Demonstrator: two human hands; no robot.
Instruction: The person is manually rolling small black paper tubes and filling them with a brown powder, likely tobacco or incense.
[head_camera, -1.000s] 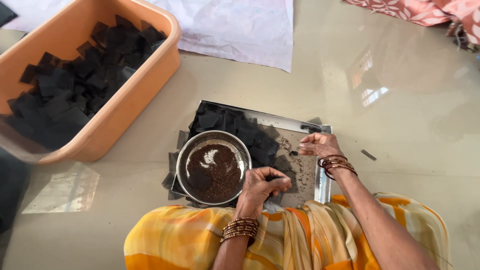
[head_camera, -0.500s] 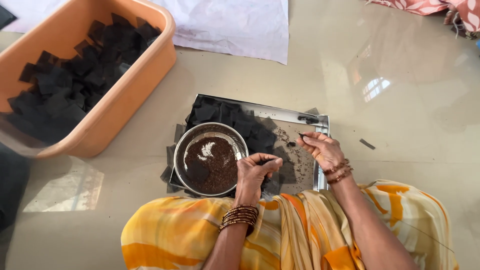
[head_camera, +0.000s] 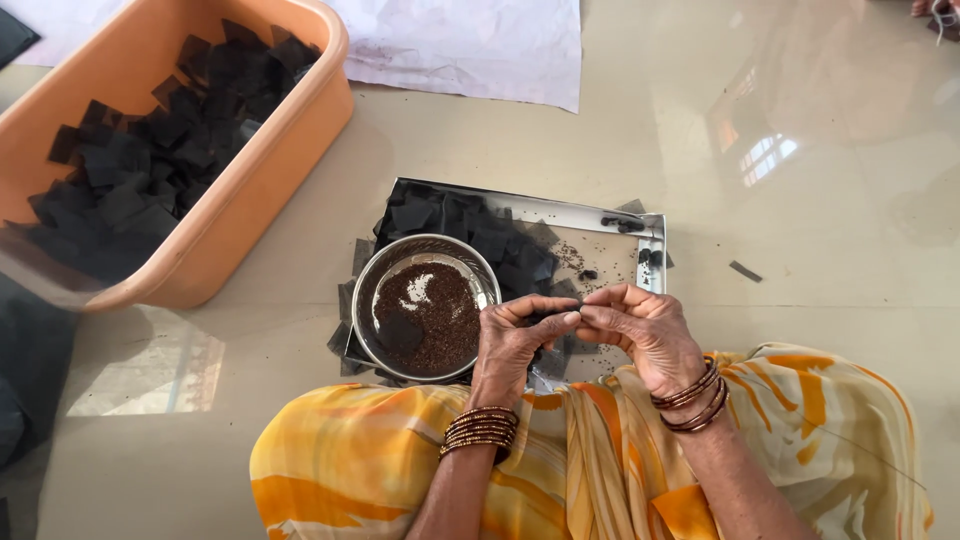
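Note:
My left hand (head_camera: 512, 338) and my right hand (head_camera: 648, 330) meet fingertip to fingertip over the near edge of a steel tray (head_camera: 560, 206). Together they pinch a small black paper square (head_camera: 552, 318), mostly hidden by the fingers. Both wrists carry brown bangles. The tray holds a heap of black paper squares (head_camera: 470, 228) and some scattered dark seeds. On the tray's left part stands a round steel bowl (head_camera: 421, 243) with dark brown seeds (head_camera: 432, 312), just left of my left hand. My lap, in yellow and orange cloth, is right below the tray.
An orange plastic tub (head_camera: 262, 190) filled with black squares (head_camera: 165, 150) stands at the left. White sheets (head_camera: 470, 45) lie at the back. A clear plastic bag (head_camera: 148, 362) lies on the beige floor at the left, and a black scrap (head_camera: 745, 270) right of the tray.
My right hand has moved left from the tray's right side to join my left hand. My left hand lifted slightly off the bowl's edge, and both now pinch together.

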